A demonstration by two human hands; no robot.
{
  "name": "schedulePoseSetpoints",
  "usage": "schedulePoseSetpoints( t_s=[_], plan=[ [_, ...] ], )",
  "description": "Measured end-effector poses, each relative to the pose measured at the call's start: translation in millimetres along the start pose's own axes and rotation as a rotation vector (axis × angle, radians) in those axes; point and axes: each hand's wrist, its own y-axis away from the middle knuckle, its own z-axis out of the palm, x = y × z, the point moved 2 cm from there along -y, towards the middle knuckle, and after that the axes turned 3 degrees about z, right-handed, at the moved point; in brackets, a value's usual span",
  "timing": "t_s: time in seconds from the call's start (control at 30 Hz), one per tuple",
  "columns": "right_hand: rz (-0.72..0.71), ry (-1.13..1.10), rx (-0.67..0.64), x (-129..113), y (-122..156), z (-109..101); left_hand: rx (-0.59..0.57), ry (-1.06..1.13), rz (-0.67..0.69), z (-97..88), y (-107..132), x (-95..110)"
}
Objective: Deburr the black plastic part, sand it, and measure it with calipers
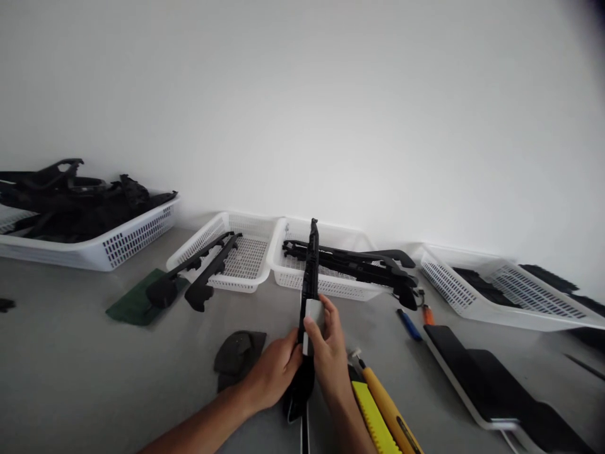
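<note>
A long, narrow black plastic trim piece stands out lengthwise before me, its thin end pointing at the wall. My left hand is closed round its near part. Between the thumb and fingers of my right hand is a small light-grey block, pressed against the side of the trim piece. What the block is I cannot make out. Below my hands the wider dark end of the piece is partly hidden. A crumpled dark cloth lies left of my left hand.
White baskets line the wall, several holding black parts. Two black strips lean over a green sheet. Right of me lie a yellow-handled tool, a yellow cutter, a blue tool and black flat devices.
</note>
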Motion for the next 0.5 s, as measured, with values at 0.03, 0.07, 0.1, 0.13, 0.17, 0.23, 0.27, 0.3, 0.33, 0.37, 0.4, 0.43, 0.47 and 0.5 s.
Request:
schedulePoseSetpoints(
  t_s=[0.03,0.07,0.1,0.13,0.17,0.23,0.27,0.3,0.33,0.37,0.4,0.43,0.47,0.5],
  plan=[
    [-0.003,0.009,-0.032,0.1,-0.5,0.5,0.013,0.004,-0.006,0.2,-0.1,-0.5],
    [-0.004,0.018,-0.058,0.1,-1.0,0.9,0.023,0.007,-0.013,0.2,-0.3,-0.8],
    [-0.005,0.024,-0.062,0.1,-1.5,0.9,0.025,0.003,-0.019,0.3,-0.5,-1.0],
    [-0.005,0.029,-0.041,-0.1,-1.9,0.4,0.019,-0.013,-0.024,0.3,-0.8,-0.9],
    [-0.004,0.033,-0.003,-0.6,-2.3,-0.5,0.005,-0.035,-0.026,0.5,-1.1,-0.5],
    [-0.005,0.029,0.091,-2.6,-2.0,-2.3,-0.022,-0.065,-0.023,0.8,-1.8,1.2],
    [-0.006,0.023,0.122,-3.8,-1.1,-2.7,-0.025,-0.064,-0.020,0.7,-2.2,2.4],
    [-0.010,0.015,0.135,-5.2,0.3,-2.5,-0.019,-0.054,-0.018,0.5,-2.6,3.6],
    [-0.016,0.010,0.129,-6.6,2.0,-1.7,-0.008,-0.039,-0.021,0.1,-3.0,4.7],
    [-0.024,0.013,0.109,-7.8,4.0,-0.4,0.005,-0.025,-0.028,-0.3,-3.2,5.6],
    [-0.032,0.027,0.081,-8.6,6.0,1.1,0.019,-0.018,-0.035,-0.8,-3.4,6.3],
    [-0.039,0.048,0.050,-8.9,7.6,2.7,0.028,-0.017,-0.042,-1.2,-3.3,6.7],
    [-0.047,0.072,0.025,-8.6,8.6,4.0,0.032,-0.021,-0.047,-1.6,-3.2,6.8],
    [-0.050,0.093,0.010,-7.9,8.6,4.7,0.032,-0.029,-0.050,-2.0,-3.0,6.5]
  ],
)
